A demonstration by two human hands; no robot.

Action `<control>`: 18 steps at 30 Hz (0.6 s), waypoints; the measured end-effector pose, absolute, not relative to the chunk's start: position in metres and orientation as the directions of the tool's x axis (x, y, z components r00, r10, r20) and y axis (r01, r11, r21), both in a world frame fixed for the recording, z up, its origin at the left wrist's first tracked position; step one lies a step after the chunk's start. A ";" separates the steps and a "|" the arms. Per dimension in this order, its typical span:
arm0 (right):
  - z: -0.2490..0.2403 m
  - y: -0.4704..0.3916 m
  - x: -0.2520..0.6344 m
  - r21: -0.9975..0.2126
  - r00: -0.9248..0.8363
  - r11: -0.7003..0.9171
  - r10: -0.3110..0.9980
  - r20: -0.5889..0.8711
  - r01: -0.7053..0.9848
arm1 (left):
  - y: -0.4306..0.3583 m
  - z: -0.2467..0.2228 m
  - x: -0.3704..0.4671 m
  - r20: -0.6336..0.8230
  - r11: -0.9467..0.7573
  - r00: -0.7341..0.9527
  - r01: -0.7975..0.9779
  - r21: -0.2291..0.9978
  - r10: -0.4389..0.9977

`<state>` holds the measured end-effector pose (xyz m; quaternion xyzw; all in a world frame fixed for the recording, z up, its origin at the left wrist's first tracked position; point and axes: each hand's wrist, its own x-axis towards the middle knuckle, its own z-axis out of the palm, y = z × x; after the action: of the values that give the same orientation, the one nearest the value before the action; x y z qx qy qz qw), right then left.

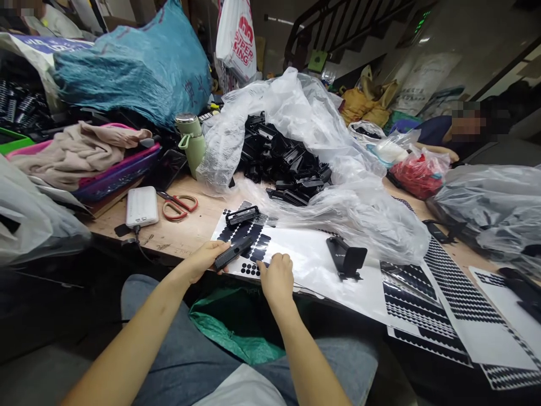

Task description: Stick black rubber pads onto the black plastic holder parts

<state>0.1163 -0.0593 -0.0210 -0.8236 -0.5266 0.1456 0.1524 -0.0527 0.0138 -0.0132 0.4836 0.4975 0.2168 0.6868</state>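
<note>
Black part (pixel 233 254) in left hand (pixel 203 260); right hand (pixel 278 276) at sticker sheet (pixel 302 245).
Left fingers closed round 1 black part, above the sheet's near edge; right fingers curled, thumb low at the sheet, fingertip gap and any grip cannot be told. Beyond: 1 black stand (pixel 354 260) and 1 black frame (pixel 243 215) on the sheet; red-handled scissors (pixel 181 206) and white power bank (pixel 142 206) to the left; farther, black parts heaped (pixel 283 160) in a clear plastic bag (pixel 296 107).

cluttered workshop, heaped black plastic parts (pixel 284 159), sticker sheets (pixel 313 256), bulging sacks (pixel 139 70)
</note>
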 end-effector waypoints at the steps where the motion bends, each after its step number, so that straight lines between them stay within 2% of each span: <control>1: -0.021 -0.063 0.119 -0.388 0.412 -0.410 0.907 -0.083 0.826 | 0.013 -0.015 -0.051 -0.479 0.445 0.425 0.184 0.876 0.768; 5: -0.024 -0.071 0.128 -0.368 0.413 -0.421 0.905 -0.105 0.829 | 0.011 -0.017 -0.041 -0.488 0.444 0.461 0.209 0.871 0.741; 8: -0.026 -0.073 0.128 -0.430 0.408 -0.408 0.908 -0.096 0.806 | 0.012 -0.018 -0.037 -0.480 0.434 0.473 0.210 0.876 0.739; 13: -0.020 -0.080 0.131 -0.679 0.356 -0.281 0.934 -0.032 0.678 | 0.016 -0.015 -0.041 -0.513 0.489 0.485 0.186 0.852 0.709; 15: -0.013 -0.082 0.138 -0.803 0.321 -0.228 0.946 -0.048 0.551 | 0.016 -0.011 -0.045 -0.517 0.511 0.544 0.178 0.841 0.661; 18: 0.001 -0.083 0.152 -0.928 0.242 -0.225 0.958 -0.155 0.298 | 0.013 -0.005 -0.047 -0.483 0.495 0.658 0.187 0.848 0.578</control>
<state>0.1518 -0.0828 0.0013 -0.6720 -0.4671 0.4011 0.4115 -0.0473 0.0133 -0.0047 0.4859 0.3936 0.1270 0.7700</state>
